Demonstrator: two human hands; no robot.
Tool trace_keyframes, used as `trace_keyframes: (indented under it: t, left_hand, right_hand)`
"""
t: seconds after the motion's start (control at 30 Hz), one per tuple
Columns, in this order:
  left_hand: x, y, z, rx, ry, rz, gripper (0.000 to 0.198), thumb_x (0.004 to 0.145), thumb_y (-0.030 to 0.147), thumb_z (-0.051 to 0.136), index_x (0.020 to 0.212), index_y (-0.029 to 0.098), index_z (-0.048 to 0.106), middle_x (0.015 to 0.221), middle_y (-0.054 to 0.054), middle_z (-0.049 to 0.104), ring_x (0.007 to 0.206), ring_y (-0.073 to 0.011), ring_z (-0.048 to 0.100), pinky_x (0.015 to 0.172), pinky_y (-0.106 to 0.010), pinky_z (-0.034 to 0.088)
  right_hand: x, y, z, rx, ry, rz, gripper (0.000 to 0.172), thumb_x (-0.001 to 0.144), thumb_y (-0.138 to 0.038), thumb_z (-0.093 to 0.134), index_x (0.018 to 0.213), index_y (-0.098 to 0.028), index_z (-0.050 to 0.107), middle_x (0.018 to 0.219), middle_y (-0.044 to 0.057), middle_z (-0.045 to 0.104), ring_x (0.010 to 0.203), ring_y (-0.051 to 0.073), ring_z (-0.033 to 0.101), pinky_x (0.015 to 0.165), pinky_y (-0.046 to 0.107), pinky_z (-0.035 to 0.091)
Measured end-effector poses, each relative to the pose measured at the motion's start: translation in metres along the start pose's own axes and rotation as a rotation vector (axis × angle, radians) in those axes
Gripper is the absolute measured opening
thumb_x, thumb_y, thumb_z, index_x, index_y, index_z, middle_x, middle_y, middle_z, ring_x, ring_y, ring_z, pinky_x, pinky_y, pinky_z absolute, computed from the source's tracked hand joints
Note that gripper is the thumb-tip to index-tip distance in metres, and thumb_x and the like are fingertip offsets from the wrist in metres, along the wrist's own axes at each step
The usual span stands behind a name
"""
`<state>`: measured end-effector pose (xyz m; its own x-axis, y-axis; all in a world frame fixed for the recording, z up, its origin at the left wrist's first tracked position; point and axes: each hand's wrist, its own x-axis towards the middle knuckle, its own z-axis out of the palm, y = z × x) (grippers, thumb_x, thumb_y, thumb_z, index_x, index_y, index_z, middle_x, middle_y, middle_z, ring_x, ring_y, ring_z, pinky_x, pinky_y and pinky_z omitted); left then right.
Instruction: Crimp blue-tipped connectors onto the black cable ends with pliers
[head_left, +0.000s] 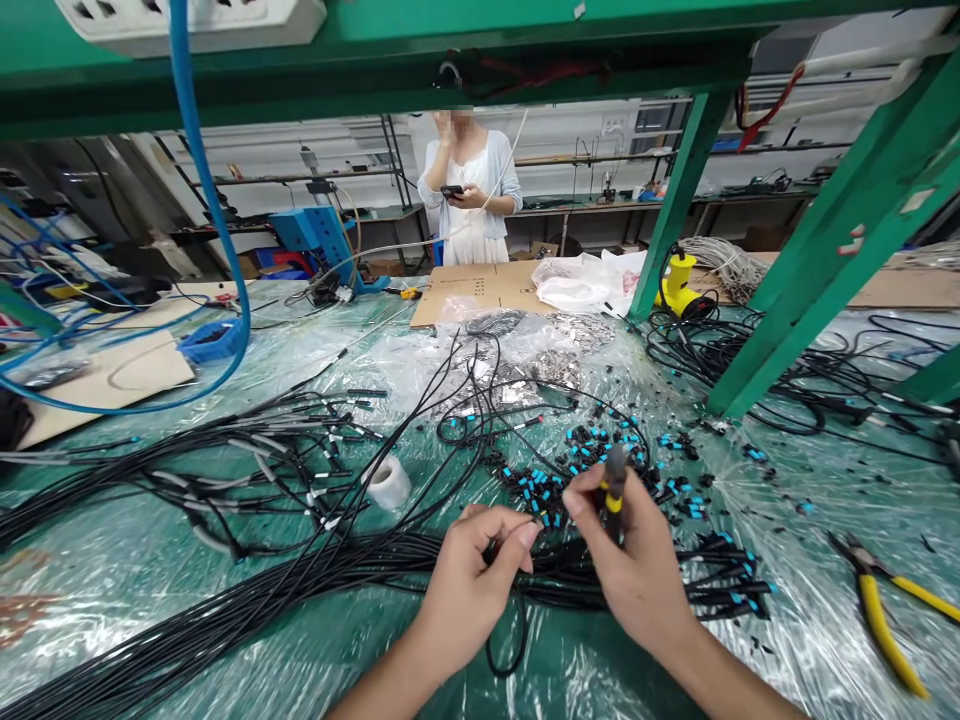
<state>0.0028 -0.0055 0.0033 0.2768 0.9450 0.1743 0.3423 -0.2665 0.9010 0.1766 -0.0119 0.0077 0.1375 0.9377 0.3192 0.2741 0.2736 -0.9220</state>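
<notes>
left hand [472, 590] pinched a black cable end [491, 550], right hand [622, 565] gripped a black-and-yellow tool [615, 490], both just in front of the blue-tipped connector heap [592, 465] on the worktop [112, 600].

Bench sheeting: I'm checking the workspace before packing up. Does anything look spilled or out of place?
Yes. Loose black and blue connector bits lie strewn over the plastic sheeting, apart from the main heap, as if spilled. The black cables nearby also look tangled rather than laid straight.
</notes>
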Motion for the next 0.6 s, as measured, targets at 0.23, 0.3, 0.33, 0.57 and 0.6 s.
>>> trace_keyframes:
  t: [0.23,0.3,0.33,0.57,0.6]
  left_hand:
    - [0.006,-0.004,-0.002,-0.065,0.005,-0.009,0.035,0.095,0.036,0.051,0.065,0.019,0.060,0.065,0.001,0.062,0.073,-0.0170,0.057,0.082,-0.031,0.037]
    - [0.006,-0.003,-0.002,-0.059,-0.002,-0.001,0.035,0.095,0.035,0.050,0.065,0.019,0.059,0.064,0.002,0.060,0.070,-0.0158,0.055,0.079,-0.030,0.037]
    - [0.005,-0.003,-0.002,-0.052,-0.006,0.005,0.035,0.095,0.035,0.050,0.065,0.019,0.059,0.064,0.002,0.059,0.069,-0.0154,0.054,0.077,-0.029,0.037]
    - [0.000,0.000,-0.002,-0.011,-0.048,0.023,0.031,0.095,0.033,0.051,0.070,0.019,0.062,0.067,0.001,0.062,0.072,-0.0162,0.054,0.074,-0.028,0.038]
    - [0.000,0.000,-0.001,-0.015,-0.057,0.020,0.029,0.095,0.033,0.051,0.072,0.019,0.063,0.068,0.001,0.062,0.073,-0.0162,0.054,0.074,-0.028,0.038]
  right_hand:
    - [0.006,-0.001,-0.005,0.096,-0.085,0.080,0.013,0.093,-0.036,0.057,0.097,-0.024,0.052,0.087,-0.002,0.056,0.078,0.014,0.051,0.072,0.027,0.039]
    - [0.003,-0.002,-0.001,0.108,-0.155,0.089,0.013,0.093,-0.037,0.055,0.099,-0.024,0.054,0.093,0.000,0.059,0.085,0.016,0.054,0.076,0.027,0.040]
    - [0.001,-0.002,0.001,0.114,-0.180,0.093,0.013,0.093,-0.036,0.055,0.099,-0.024,0.054,0.095,0.000,0.060,0.087,0.016,0.055,0.078,0.028,0.041]
    - [-0.004,-0.004,0.004,0.071,-0.240,0.074,0.010,0.094,-0.033,0.052,0.095,-0.024,0.055,0.089,0.000,0.059,0.084,0.017,0.056,0.077,0.028,0.042]
    - [-0.005,-0.005,0.004,0.049,-0.244,0.060,0.009,0.094,-0.032,0.052,0.093,-0.023,0.055,0.088,0.000,0.059,0.083,0.017,0.056,0.076,0.028,0.042]
